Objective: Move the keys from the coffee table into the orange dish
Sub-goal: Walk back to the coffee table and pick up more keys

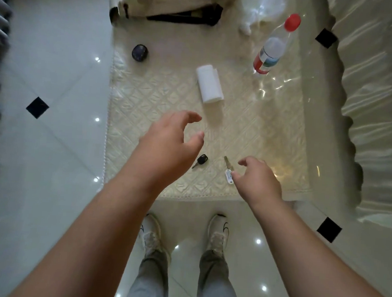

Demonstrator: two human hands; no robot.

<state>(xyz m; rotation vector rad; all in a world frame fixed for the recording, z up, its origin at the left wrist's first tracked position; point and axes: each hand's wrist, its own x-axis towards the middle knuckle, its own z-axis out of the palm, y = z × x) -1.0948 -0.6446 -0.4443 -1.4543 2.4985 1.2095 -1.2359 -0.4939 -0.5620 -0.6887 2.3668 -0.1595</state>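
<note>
Two keys lie near the front edge of the coffee table [272,135], which has a cream quilted cover. A black-headed key [200,160] sits just below my left hand [170,139], whose fingers are spread and hold nothing. A silver key with a white tag [227,171] lies to its right. My right hand [258,178] hovers open beside it, fingertips almost touching the tag. No orange dish is in view.
A rolled white cloth [210,84] lies mid-table. A clear bottle with a red cap [275,46] stands at the right, a small dark round jar [139,52] at the left, a cream bag with black straps [168,5] at the far end. A sofa [383,103] flanks the right.
</note>
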